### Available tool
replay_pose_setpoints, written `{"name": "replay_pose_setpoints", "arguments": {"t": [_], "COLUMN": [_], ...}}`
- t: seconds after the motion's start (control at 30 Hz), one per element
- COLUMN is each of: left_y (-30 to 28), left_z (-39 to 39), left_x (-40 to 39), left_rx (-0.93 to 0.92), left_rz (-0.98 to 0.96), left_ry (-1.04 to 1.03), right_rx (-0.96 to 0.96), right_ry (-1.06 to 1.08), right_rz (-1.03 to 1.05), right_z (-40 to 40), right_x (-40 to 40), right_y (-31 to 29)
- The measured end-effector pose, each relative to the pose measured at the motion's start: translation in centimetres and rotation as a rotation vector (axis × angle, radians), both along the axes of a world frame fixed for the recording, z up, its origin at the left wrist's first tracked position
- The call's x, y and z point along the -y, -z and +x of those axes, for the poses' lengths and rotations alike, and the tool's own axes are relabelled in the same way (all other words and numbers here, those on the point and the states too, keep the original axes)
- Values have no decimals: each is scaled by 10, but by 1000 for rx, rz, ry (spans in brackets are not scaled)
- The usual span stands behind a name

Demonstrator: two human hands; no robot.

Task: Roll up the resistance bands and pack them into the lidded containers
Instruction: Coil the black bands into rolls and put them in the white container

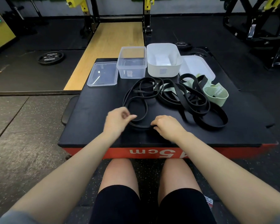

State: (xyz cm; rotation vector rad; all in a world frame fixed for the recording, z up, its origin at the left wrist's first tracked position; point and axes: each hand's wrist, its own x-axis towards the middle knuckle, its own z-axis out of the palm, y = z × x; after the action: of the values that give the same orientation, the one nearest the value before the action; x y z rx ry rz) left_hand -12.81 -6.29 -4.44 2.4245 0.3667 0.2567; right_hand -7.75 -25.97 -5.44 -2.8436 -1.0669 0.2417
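Observation:
A thin black resistance band (136, 96) lies in loose loops on the black plyo box top (94, 120). My left hand (118, 118) pinches its near end, slightly blurred. My right hand (165, 125) grips the same band a little to the right. Wider black bands (200, 109) lie tangled at the right, with a pale green fabric band (216, 94) beside them. A clear container (131, 63) and a white container (163, 61) stand open at the back. The clear lid (102, 74) lies to the left, the white lid (199, 67) to the right.
The box has a red front face (152, 153) just above my knees. A black weight plate (50, 58) lies on the floor at the left. A wooden platform (110, 49) and rack uprights stand behind. Gym machines fill the right background.

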Motion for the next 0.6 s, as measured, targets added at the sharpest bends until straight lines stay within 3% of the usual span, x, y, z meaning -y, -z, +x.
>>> {"name": "replay_pose_setpoints", "arguments": {"t": [0.07,0.13,0.3,0.6], "left_y": [1,9,24,30], "left_z": [0,2,6,1], "left_x": [21,38,50,52], "left_rx": [-15,-88,-153,-86], "left_rz": [84,203,194,145], "left_ry": [316,470,374,318], "right_rx": [3,0,0,-92], "right_ry": [-2,5,33,146], "right_rz": [24,53,170,337], "right_z": [-2,-3,-7,-1], "right_x": [0,2,8,36], "right_y": [2,4,15,23]}}
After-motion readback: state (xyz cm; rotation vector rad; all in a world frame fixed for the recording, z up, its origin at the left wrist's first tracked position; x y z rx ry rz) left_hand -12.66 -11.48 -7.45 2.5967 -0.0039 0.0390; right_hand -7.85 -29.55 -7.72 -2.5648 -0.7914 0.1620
